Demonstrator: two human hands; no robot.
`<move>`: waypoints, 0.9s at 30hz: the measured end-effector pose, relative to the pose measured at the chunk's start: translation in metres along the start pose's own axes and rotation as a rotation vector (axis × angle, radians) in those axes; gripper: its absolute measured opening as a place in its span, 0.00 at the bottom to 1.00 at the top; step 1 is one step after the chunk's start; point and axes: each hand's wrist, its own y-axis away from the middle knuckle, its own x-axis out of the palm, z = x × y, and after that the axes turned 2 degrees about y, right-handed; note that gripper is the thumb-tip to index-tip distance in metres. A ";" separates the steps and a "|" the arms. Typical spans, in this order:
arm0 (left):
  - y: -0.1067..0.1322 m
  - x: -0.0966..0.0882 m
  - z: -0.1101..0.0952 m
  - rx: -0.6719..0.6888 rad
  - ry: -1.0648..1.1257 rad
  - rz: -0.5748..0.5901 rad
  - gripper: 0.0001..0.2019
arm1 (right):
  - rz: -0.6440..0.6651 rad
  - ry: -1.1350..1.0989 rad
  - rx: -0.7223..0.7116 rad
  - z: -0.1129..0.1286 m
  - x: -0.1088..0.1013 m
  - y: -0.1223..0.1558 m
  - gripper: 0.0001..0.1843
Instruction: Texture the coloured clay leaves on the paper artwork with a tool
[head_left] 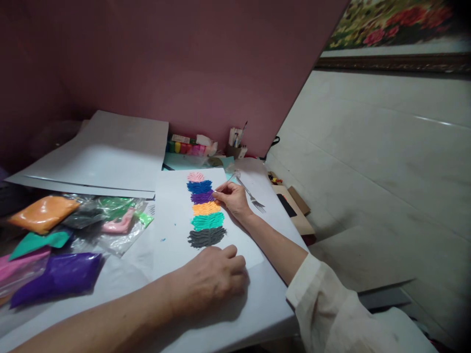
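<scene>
A white sheet [172,206] on the table carries a column of textured clay bands: pink [196,177], blue [199,187], purple [202,197], orange [206,209], green [207,221] and dark grey [207,237]. My right hand [235,200] pinches a thin silvery tool [231,177], its tip at the right end of the purple band. What kind of tool it is, I cannot tell. My left hand [219,274] rests in a loose fist on the sheet, just below the grey band; its palm is hidden. A metal fork [253,198] lies right of my right hand.
Bags of coloured clay, among them orange [44,214] and purple [61,277], cover the table's left side. Large white boards [110,147] lie behind them. Several colours of clay [189,148] and a brush holder [235,151] stand along the back wall.
</scene>
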 end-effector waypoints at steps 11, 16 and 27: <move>0.000 0.002 0.000 0.003 0.001 -0.014 0.03 | -0.027 0.006 -0.015 -0.003 0.000 -0.001 0.18; 0.000 0.001 0.001 0.003 0.007 -0.006 0.04 | -0.040 -0.010 -0.014 -0.004 0.001 -0.002 0.18; 0.000 0.001 0.001 0.006 0.010 -0.022 0.03 | -0.051 0.008 -0.014 0.000 -0.001 0.000 0.20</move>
